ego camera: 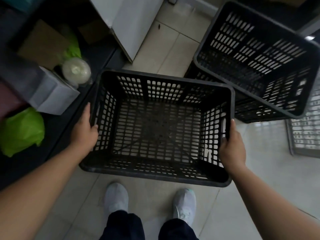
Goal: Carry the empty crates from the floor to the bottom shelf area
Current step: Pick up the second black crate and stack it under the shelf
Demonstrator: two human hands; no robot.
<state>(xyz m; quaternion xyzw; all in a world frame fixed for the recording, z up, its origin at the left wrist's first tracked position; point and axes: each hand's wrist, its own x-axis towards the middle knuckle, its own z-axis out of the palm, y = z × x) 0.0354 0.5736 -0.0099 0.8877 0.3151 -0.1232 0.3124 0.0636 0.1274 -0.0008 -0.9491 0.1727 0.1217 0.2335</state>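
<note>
An empty black slotted crate (155,129) hangs in front of me above the tiled floor, open side up. My left hand (85,130) grips its left wall, thumb over the rim. My right hand (232,148) grips its right wall the same way. A second empty black crate (256,54) sits tilted at the upper right, resting on top of another black crate (245,110) that stands on the floor beneath it.
A dark low shelf (57,125) runs along the left, holding green bags (20,130), grey boxes (52,96), cardboard and a clear lidded cup (76,70). A white cabinet (131,23) stands ahead. A flat grid panel (304,132) lies at the right. My shoes (116,196) are below the crate.
</note>
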